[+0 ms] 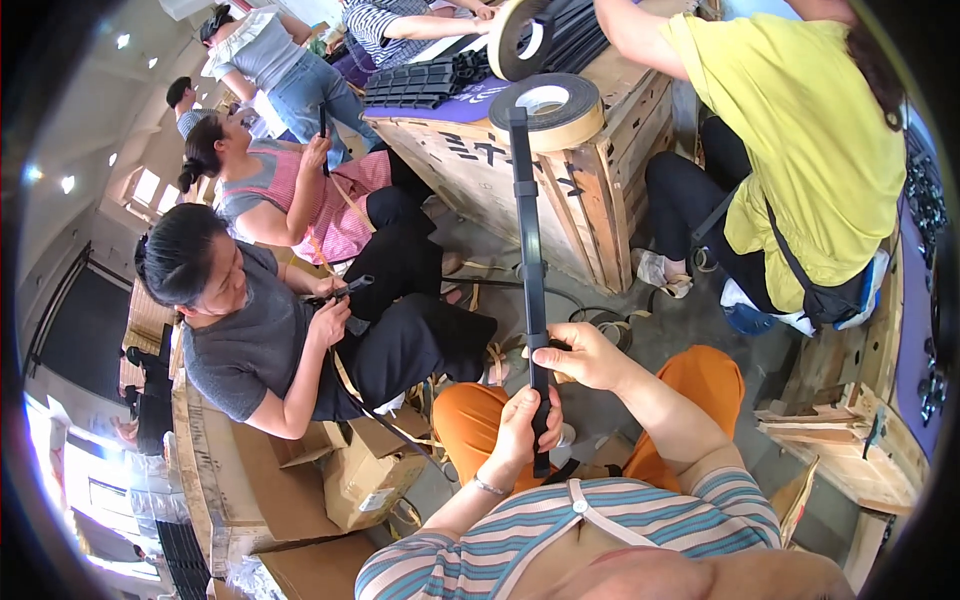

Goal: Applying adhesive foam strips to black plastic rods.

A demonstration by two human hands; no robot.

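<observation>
A long, flat black strip [531, 235] with raised bands across it stands nearly upright in front of me. My left hand [527, 425] is closed round its lower part, fingers wrapped from the left. Just above, my right hand [583, 358] pinches the strip between thumb and fingers from the right side. The strip's upper end overlaps a roll of tape [570, 125] on the wooden crate table behind it; from this view I cannot tell its exact kind, a belt or a bar.
Left of me a seated person in grey [240, 330] handles a black piece. Another in a pink apron [290, 190] sits beyond. At right is a person in yellow [800, 150]. A wooden crate [590, 220] stands ahead; a cardboard box [365, 475] is at lower left. Loose straps lie about.
</observation>
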